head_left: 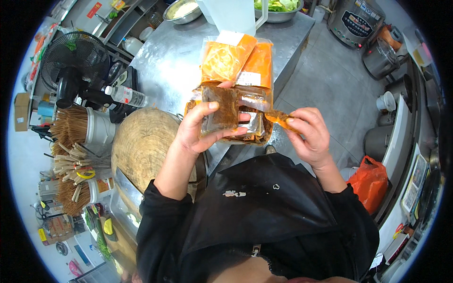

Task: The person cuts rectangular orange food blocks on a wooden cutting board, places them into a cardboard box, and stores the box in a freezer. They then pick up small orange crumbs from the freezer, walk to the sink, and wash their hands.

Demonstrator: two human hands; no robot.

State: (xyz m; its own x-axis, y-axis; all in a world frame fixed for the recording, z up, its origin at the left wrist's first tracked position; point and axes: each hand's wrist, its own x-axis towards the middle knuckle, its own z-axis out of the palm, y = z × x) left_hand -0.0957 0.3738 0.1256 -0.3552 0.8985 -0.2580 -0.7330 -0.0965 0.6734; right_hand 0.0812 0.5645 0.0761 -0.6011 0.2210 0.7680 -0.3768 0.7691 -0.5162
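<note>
My left hand point(192, 126) is closed around a flat, dark brown block point(221, 111), thumb on its face and fingers behind and below it. The block looks sealed in see-through film. To its right, my right hand point(309, 134) pinches a thin orange-brown, greasy-looking strip point(279, 119); whether it is torn film or part of a packet I cannot tell. Just behind the hands lies a pile of brown, film-wrapped pieces point(256, 126), partly hidden by my left hand. Two flat orange packets point(225, 59) with white labels lie on the far side of that pile.
A steel table point(165, 61) carries the packets, a white pitcher point(231, 16) and metal bowls point(183, 12). At left stand a round wooden chopping block point(144, 146), a plastic bottle point(126, 96), a black fan point(73, 61) and tubs of skewers point(99, 127). A red bag point(370, 184) sits at right.
</note>
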